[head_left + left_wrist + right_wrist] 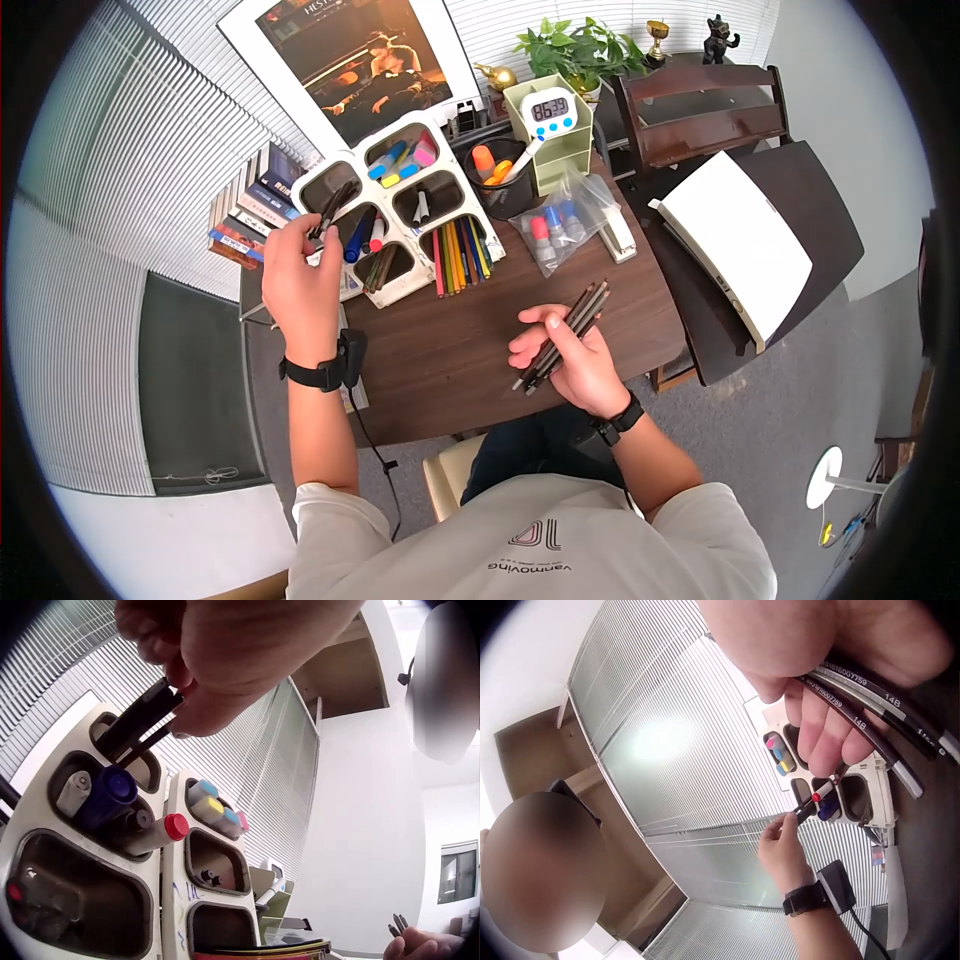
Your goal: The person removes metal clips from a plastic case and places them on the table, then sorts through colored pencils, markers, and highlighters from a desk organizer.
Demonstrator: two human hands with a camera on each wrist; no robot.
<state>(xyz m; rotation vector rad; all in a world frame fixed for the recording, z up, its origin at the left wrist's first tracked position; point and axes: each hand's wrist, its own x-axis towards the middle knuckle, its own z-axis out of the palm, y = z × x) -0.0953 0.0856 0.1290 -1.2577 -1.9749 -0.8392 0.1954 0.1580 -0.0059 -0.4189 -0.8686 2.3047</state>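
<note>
Poster (pixel 360 70) up top of the head view gets chopped by the edge. Stuff (pixel 45 904) in the left wrist view's lower-left compartment (pixel 112 919) is too murky to make out, tbh.

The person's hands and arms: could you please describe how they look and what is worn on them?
The left hand and right hand are bare. Each wrist has a black strap carrying a dark, boxy device; a black cable hangs from the left device. The short sleeves are pale grey.
</note>
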